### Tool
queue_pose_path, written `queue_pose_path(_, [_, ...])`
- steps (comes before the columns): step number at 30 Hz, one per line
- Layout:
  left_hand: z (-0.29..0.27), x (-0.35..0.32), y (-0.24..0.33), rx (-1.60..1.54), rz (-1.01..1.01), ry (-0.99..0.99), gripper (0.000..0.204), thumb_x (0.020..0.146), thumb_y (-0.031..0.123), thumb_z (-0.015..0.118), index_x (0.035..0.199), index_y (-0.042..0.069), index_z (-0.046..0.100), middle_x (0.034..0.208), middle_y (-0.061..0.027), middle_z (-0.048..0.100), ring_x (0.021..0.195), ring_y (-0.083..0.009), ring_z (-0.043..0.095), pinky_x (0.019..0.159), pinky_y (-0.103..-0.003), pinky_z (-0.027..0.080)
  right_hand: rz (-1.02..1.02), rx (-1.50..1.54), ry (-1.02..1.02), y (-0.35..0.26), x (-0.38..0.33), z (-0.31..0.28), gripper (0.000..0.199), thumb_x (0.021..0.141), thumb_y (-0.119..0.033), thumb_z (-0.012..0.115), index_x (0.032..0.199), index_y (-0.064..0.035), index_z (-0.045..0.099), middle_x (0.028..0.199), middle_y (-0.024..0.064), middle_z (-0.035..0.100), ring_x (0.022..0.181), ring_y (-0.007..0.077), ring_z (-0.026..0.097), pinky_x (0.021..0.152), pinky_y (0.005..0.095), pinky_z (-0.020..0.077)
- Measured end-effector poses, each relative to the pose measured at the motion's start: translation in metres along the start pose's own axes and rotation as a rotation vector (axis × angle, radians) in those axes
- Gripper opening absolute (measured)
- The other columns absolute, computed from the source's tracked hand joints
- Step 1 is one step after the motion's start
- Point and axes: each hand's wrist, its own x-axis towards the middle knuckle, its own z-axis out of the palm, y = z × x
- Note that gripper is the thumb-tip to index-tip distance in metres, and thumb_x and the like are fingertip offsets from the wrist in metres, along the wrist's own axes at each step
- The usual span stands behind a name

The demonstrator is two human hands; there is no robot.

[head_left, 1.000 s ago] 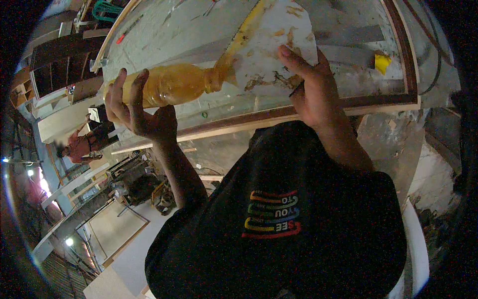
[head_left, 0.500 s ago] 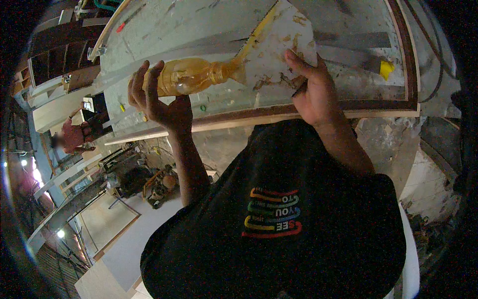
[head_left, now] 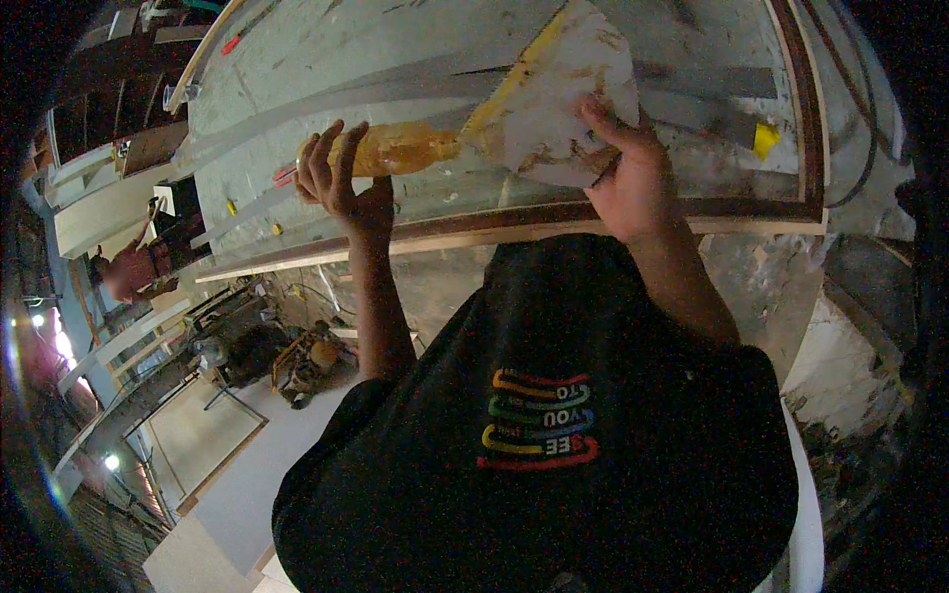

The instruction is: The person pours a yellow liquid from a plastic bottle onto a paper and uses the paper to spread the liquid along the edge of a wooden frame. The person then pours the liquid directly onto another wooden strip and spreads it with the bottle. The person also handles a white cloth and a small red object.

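The amber plastic bottle (head_left: 395, 148) lies on its side above the workbench (head_left: 395, 59), its neck end pointing toward the person's right and meeting the white, stained scrap of sheet material (head_left: 554, 99); the left hand (head_left: 341, 183) wraps around the bottle's base end from below, fingers curled up over its far side, thumb spread; the grip is closed on the bottle. The right hand (head_left: 628, 173) clamps the lower edge of the white sheet, fingers folded over the front face, thumb behind; a yellow strip runs along the sheet's left edge, down to the bottle's neck. Both items are held over the near part of the workbench, just beyond its wooden front edge (head_left: 494, 232). A small yellow piece (head_left: 764, 138) sits on the bench surface to the right, well apart from the hands; a red pencil-like item (head_left: 230, 44) lies at the far left. The person's black shirt (head_left: 554, 425) with a multicoloured print fills the lower frame; machinery (head_left: 297, 361) stands on the floor at lower left.
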Motion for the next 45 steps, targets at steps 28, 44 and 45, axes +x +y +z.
queue_pose_path(28, [0.0,-0.097,-0.194,-0.568,-0.857,0.165,0.056,0.08,0.006,0.085,0.129,-0.001,0.059,0.123,-0.0112,0.066,0.109,-0.0209,0.064,0.098,-0.038,0.052,-0.052,-0.645,0.1,-0.041,-0.019,-0.068,0.034,0.086,-0.019,0.08,0.114,-0.0023,0.07,0.106,0.0073,0.074,0.098,0.0165,0.07,0.089,0.0331,0.0551])
queue_pose_path(44, [0.001,-0.106,-0.179,-0.328,-0.961,-0.015,0.048,0.081,0.018,0.087,0.118,-0.001,0.065,0.117,-0.0108,0.068,0.107,-0.0216,0.063,0.099,-0.039,0.048,0.239,-1.494,-0.744,-0.019,0.03,-0.034,0.035,0.087,-0.022,0.073,0.115,-0.0022,0.07,0.11,0.021,0.071,0.106,0.0364,0.068,0.095,0.0422,0.0502])
queue_pose_path(45, [0.001,-0.106,-0.178,-0.366,-0.965,-0.014,0.048,0.081,0.018,0.087,0.118,-0.002,0.065,0.117,-0.0109,0.068,0.106,-0.0216,0.063,0.099,-0.039,0.048,0.194,-1.516,-0.795,-0.016,0.032,-0.033,0.033,0.087,-0.022,0.073,0.115,-0.0027,0.071,0.11,0.0207,0.071,0.106,0.037,0.067,0.096,0.0428,0.0499])
